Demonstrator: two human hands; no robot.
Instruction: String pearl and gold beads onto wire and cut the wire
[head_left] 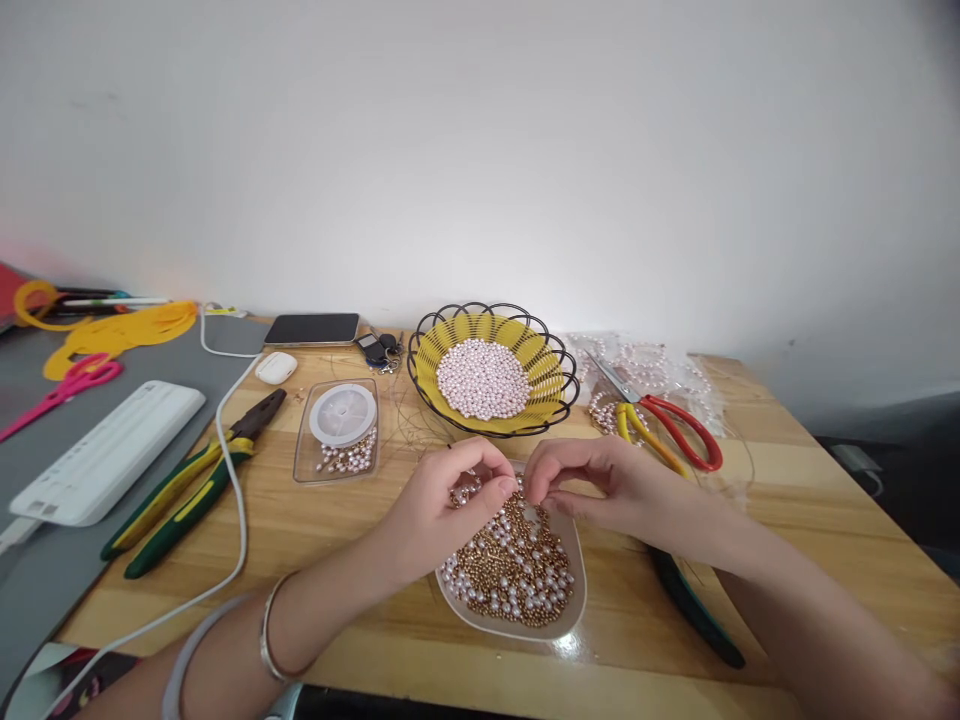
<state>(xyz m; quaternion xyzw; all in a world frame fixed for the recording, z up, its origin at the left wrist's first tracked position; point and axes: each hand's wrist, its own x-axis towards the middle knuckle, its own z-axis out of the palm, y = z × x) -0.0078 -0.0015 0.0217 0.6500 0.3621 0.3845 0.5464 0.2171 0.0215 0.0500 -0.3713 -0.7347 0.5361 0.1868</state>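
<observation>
My left hand (pixel 450 495) and my right hand (pixel 592 485) meet fingertip to fingertip just above a clear shallow dish (pixel 574 615) filled with gold and pale pink beads (pixel 510 570). Both hands are pinched closed; whatever is held between the fingertips is too small to make out. A thin thread runs off behind my left hand toward the basket. My left wrist wears two bangles (pixel 266 630). A black wire basket with a yellow liner (pixel 525 345) stands just beyond the hands and holds a heap of pale pink pearls (pixel 484 378).
A clear box (pixel 337 430) with a thread spool and a few beads, green-handled pliers (pixel 187 485), a white cable (pixel 232 500), a phone (pixel 311 328), keys and an earbud case lie left. Red-and-yellow scissors (pixel 667 420) rest on bead bags at right. A white power strip (pixel 105 450) lies far left.
</observation>
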